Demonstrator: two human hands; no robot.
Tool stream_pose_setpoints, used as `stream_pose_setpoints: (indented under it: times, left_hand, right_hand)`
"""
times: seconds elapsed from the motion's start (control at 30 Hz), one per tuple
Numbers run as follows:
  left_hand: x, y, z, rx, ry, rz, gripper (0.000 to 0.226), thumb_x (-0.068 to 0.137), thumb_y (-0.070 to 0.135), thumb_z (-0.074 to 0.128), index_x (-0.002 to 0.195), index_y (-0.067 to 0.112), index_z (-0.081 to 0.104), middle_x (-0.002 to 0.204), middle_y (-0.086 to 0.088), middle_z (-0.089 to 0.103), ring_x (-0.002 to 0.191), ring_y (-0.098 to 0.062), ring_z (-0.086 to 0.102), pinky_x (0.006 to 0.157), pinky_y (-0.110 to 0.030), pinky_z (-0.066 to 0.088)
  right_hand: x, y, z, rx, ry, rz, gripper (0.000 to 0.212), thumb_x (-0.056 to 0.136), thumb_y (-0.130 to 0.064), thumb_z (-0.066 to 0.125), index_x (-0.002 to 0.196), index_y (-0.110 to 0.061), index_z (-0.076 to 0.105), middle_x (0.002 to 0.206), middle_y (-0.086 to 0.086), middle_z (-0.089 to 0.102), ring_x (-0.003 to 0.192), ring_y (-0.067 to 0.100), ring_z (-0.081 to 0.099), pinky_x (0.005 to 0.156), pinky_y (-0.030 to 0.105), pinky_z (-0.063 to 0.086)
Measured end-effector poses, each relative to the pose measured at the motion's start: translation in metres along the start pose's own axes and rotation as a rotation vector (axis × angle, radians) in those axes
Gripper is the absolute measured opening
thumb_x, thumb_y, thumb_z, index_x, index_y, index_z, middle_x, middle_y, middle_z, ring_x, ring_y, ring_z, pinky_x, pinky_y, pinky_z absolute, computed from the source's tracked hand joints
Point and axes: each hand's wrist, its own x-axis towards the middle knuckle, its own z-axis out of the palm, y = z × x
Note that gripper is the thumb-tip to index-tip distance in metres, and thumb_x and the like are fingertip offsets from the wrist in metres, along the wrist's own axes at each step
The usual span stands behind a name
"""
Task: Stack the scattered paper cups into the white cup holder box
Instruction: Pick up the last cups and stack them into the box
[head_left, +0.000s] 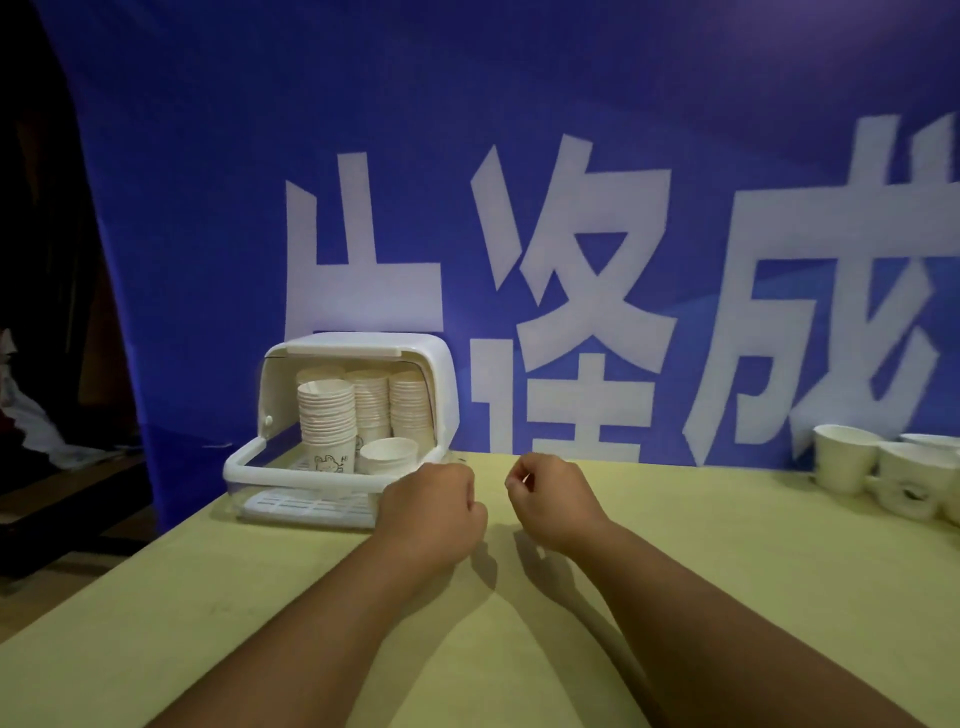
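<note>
Loose paper cups at the table's far right are cut off by the frame edge; their count cannot be told. Rear stacks inside the white cup holder box are partly hidden by the front stack. The left hand covers the box's near right corner. Banner lettering is cropped at right. The dark area at left is unreadable.

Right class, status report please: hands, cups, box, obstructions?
Left hand and right hand closed, empty. Box open, stacks inside. Loose cups far right. Path between clear.
</note>
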Motion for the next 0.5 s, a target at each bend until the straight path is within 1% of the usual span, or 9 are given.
stream_pose_setpoints:
  times: [0.07,0.13,0.2,0.23,0.3,0.37,0.43,0.5]
  left_hand:
    - [-0.008,0.022,0.007,-0.049,-0.084,-0.004,0.012,0.094,0.035,0.057,0.086,0.029,0.063,0.082,0.008,0.065,0.078,-0.013,0.062,0.078,-0.035,0.058]
    - [-0.016,0.047,0.014,-0.093,-0.133,0.013,0.012,0.093,0.033,0.057,0.084,0.028,0.062,0.083,0.007,0.065,0.078,-0.014,0.062,0.073,-0.034,0.057]
    - [-0.027,0.075,0.020,-0.139,-0.174,0.036,0.012,0.094,0.031,0.058,0.084,0.027,0.061,0.085,0.007,0.065,0.078,-0.014,0.061,0.066,-0.028,0.051]
    - [-0.033,0.089,0.024,-0.163,-0.202,0.048,0.011,0.094,0.031,0.058,0.084,0.027,0.061,0.087,0.007,0.065,0.079,-0.013,0.061,0.065,-0.027,0.048]
    - [-0.045,0.118,0.037,-0.217,-0.281,0.086,0.009,0.092,0.033,0.059,0.085,0.028,0.063,0.091,0.009,0.066,0.082,-0.012,0.061,0.070,-0.029,0.052]
    - [-0.056,0.146,0.053,-0.258,-0.359,0.143,0.007,0.088,0.034,0.061,0.085,0.028,0.065,0.094,0.011,0.065,0.087,-0.012,0.063,0.082,-0.034,0.057]
    - [-0.064,0.175,0.066,-0.278,-0.387,0.218,0.004,0.086,0.031,0.062,0.087,0.029,0.065,0.100,0.011,0.060,0.091,-0.011,0.061,0.086,-0.031,0.055]
    - [-0.070,0.206,0.077,-0.316,-0.393,0.283,0.008,0.086,0.029,0.062,0.092,0.028,0.067,0.104,0.011,0.054,0.094,-0.012,0.059,0.087,-0.029,0.052]
  right_hand:
    - [-0.015,0.015,-0.021,-0.014,0.002,0.016,0.010,0.101,-0.025,0.060,0.106,-0.021,0.068,0.096,-0.004,0.068,0.081,0.011,0.063,0.073,0.021,0.052]
    - [-0.031,0.034,-0.042,-0.030,0.005,0.050,0.011,0.102,-0.024,0.059,0.106,-0.021,0.068,0.095,-0.004,0.068,0.081,0.010,0.063,0.072,0.019,0.050]
    - [-0.048,0.059,-0.065,-0.044,0.009,0.101,0.009,0.102,-0.023,0.059,0.104,-0.022,0.068,0.095,-0.005,0.067,0.082,0.011,0.063,0.076,0.022,0.054]
    - [-0.057,0.074,-0.077,-0.064,0.008,0.126,0.009,0.102,-0.023,0.058,0.104,-0.023,0.067,0.095,-0.005,0.067,0.083,0.011,0.063,0.080,0.024,0.056]
    - [-0.076,0.105,-0.103,-0.156,-0.019,0.178,0.011,0.102,-0.022,0.056,0.106,-0.026,0.066,0.099,-0.007,0.065,0.087,0.011,0.061,0.084,0.025,0.055]
    - [-0.095,0.138,-0.132,-0.292,-0.063,0.230,0.017,0.101,-0.025,0.053,0.115,-0.029,0.062,0.111,-0.006,0.060,0.097,0.012,0.057,0.090,0.027,0.053]
    - [-0.113,0.168,-0.161,-0.441,-0.087,0.260,0.025,0.101,-0.035,0.047,0.124,-0.029,0.058,0.122,-0.001,0.055,0.108,0.017,0.052,0.096,0.034,0.050]
    - [-0.130,0.196,-0.189,-0.520,-0.077,0.326,0.037,0.100,-0.047,0.044,0.131,-0.029,0.053,0.128,0.003,0.052,0.116,0.022,0.047,0.098,0.039,0.048]
